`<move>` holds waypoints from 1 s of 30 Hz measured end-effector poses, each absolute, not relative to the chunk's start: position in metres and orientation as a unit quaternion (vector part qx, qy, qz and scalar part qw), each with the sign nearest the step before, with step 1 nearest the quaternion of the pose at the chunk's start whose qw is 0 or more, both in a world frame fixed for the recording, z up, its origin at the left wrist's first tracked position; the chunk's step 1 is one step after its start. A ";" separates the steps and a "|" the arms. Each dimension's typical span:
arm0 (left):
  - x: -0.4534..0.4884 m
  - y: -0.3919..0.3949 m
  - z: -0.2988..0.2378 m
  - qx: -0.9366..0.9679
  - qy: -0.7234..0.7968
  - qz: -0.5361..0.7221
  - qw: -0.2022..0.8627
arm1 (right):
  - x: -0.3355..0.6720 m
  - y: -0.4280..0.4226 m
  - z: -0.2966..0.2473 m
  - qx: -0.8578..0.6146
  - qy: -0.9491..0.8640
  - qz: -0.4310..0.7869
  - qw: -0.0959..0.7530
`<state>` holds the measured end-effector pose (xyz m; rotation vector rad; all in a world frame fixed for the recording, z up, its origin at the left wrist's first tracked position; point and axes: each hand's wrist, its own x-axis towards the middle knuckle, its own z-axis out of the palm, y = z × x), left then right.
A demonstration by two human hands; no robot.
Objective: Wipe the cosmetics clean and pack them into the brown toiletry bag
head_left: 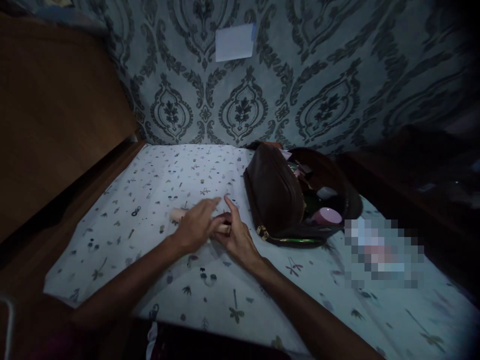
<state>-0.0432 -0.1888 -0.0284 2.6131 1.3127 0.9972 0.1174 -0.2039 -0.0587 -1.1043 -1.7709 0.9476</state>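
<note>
My left hand (195, 226) is closed, its back turned up, around a pale pink, tube-like thing (177, 215) whose end sticks out on the left. Most of that thing is hidden by the hand. Touching it from the right is my right hand (239, 238), thumb raised and the other fingers curled in. A small pale piece (224, 228) shows at those curled fingers; its kind is too blurred to tell. Both hands are just above a white printed cloth (210, 290). Right of them stands a dark brown bag (275, 192), unzipped.
Inside the bag are a round pink item (327, 216) and several small things. A blurred-out item (382, 254) lies right of the bag. Patterned wallpaper (243, 107) with a white card (235, 42) rises behind; a wooden cabinet (60, 100) borders the left.
</note>
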 end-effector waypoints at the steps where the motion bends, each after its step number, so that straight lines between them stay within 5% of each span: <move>1: -0.036 -0.193 -0.033 0.868 0.406 0.287 0.024 | 0.117 -0.204 -0.058 -0.432 -0.695 0.389 0.423; 11: -0.101 -0.174 -0.051 0.864 0.447 0.232 0.020 | 0.120 -0.199 -0.060 -0.416 -0.711 0.383 0.419; 23: -0.118 -0.153 -0.045 0.757 0.543 0.331 0.147 | 0.114 -0.206 -0.067 -0.438 -0.829 0.127 0.324; 30: -0.111 -0.134 -0.041 0.625 0.579 0.462 0.246 | 0.119 -0.201 -0.070 -0.433 -0.800 0.219 0.353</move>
